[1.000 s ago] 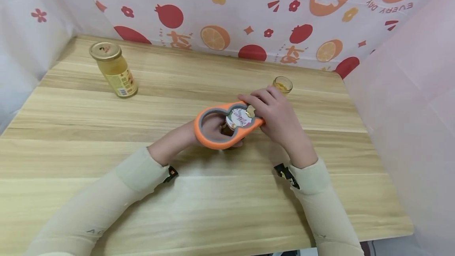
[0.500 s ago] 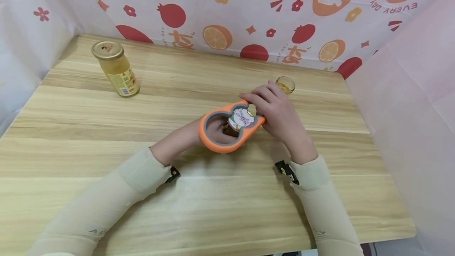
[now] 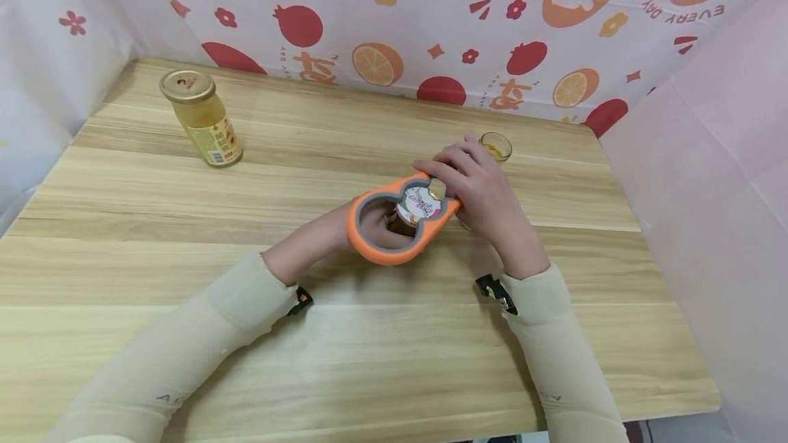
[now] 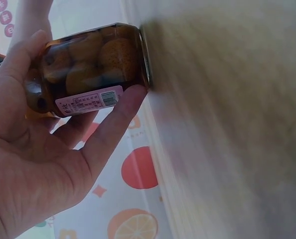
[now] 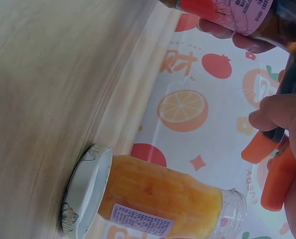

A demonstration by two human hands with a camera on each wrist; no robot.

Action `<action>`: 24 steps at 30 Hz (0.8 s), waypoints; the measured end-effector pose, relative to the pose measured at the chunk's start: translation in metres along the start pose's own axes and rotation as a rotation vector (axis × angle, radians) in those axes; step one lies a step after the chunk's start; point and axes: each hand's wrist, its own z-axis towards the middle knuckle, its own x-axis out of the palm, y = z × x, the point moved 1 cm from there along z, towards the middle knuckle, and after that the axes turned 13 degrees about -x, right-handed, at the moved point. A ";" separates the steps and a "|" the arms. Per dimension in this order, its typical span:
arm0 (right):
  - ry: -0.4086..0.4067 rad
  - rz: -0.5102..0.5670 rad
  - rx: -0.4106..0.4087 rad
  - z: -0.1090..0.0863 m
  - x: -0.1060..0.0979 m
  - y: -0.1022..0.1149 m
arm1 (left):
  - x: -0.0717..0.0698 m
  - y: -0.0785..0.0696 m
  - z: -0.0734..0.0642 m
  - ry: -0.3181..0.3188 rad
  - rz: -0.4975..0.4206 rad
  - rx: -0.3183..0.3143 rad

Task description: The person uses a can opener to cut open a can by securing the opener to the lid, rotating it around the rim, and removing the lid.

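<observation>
My left hand (image 4: 53,164) holds a dark glass jar (image 4: 88,67) of round brown fruits by its body, thumb and fingers around it. Its base is at the table top. An orange jar opener (image 3: 389,257) with grey lining surrounds the jar's white printed lid (image 3: 420,204) in the head view. My right hand (image 3: 489,197) grips the opener's handle end, fingers curled over it. From the head, most of the left hand and jar body are hidden by the opener. In the right wrist view, the jar shows a red and pink label.
An uncapped glass jar (image 5: 153,194) of orange-yellow fruit stands beyond my right hand. At its base lies a white patterned lid (image 5: 88,191). A tall yellow jar (image 3: 206,118) with a gold lid stands at the table's back left. Fruit-print cloth (image 3: 378,26) hangs behind the wooden table (image 3: 369,361).
The opener's wide left end has shifted slightly right and toward me, with the dark jar's lid still inside it. Both hands keep their holds. The head view has moved a little.
</observation>
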 end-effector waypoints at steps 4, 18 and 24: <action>-0.011 0.006 -0.006 0.001 0.001 -0.001 | -0.001 0.008 0.005 -0.005 -0.450 0.018; -0.019 0.036 -0.011 0.004 0.006 -0.002 | -0.001 0.009 0.005 -0.086 -0.498 -0.002; -0.014 0.039 -0.004 0.004 0.007 -0.005 | -0.002 0.009 0.005 -0.076 -0.496 -0.018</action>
